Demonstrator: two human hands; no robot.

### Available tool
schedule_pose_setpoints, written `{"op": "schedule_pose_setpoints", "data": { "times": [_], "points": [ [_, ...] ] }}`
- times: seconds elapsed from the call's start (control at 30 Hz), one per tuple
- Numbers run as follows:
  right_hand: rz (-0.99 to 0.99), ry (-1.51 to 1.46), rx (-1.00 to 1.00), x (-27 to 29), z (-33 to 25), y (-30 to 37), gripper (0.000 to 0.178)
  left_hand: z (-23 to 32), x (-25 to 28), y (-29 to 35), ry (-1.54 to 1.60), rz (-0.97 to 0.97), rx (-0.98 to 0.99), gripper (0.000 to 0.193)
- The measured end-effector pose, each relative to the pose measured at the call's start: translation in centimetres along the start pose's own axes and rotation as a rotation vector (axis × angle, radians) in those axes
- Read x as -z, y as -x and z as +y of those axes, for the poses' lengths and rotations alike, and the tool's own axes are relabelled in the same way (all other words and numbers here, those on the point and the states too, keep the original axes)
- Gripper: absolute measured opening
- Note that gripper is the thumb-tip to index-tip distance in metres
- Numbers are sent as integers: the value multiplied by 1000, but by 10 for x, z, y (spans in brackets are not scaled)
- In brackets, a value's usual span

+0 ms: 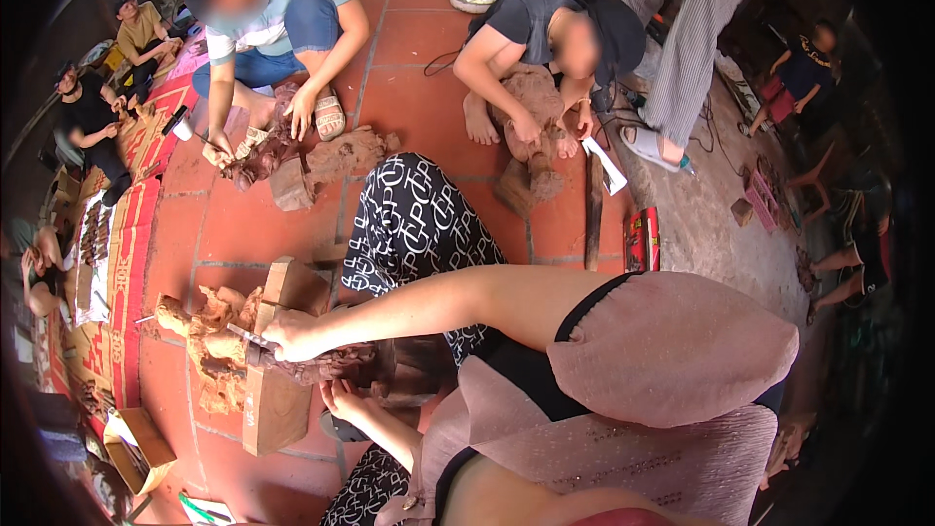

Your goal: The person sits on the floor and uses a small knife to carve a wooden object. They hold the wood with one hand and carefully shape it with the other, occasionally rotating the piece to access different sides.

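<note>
My right hand (292, 333) is closed round a slim grey flat-bladed tool (251, 336), its tip pointing left over the work. Beneath it lies a dark reddish-brown wood carving (326, 362), leaning across a thick pale wooden block (276, 407). My left hand (349, 401) grips the near edge of this carving, fingers curled against it; part of the grip is hidden. Just beyond the block rests a lighter orange-brown carving (216, 341) with knobbly figures. My knee in black-and-white patterned trousers (419, 224) rises beside the block.
Across the tiled floor (409, 78), one person bends over a dark carving (263, 161), another over a pale carved figure (534, 112). A red box (642, 240) and a wooden stick (593, 214) lie nearby. An open cardboard box (138, 450) stands lower left, beside a red patterned mat (131, 292).
</note>
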State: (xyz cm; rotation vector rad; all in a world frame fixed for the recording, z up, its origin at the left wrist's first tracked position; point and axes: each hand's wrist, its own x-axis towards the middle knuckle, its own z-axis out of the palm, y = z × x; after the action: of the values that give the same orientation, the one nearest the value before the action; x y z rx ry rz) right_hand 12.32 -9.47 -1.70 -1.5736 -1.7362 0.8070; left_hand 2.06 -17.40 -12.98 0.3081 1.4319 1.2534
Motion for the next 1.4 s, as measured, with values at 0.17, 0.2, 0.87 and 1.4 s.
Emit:
{"op": "schedule_pose_setpoints", "data": {
  "times": [0.17, 0.2, 0.87, 1.4],
  "points": [
    [-21, 34, -19, -1, -4, 3, 14, -9, 8, -18, -89, -2, -43, 29],
    [-27, 20, -55, 2, -5, 3, 13, -10, 10, -19, -89, -6, -43, 29],
    [111, -150, -204, -21, 17, -2, 13, -8, 3, -9, -109, -35, -39, 29],
    [210, -113, 0, -29, 26, 6, 18, -7, 3, -5, -84, 26, -34, 27]
  ]
}}
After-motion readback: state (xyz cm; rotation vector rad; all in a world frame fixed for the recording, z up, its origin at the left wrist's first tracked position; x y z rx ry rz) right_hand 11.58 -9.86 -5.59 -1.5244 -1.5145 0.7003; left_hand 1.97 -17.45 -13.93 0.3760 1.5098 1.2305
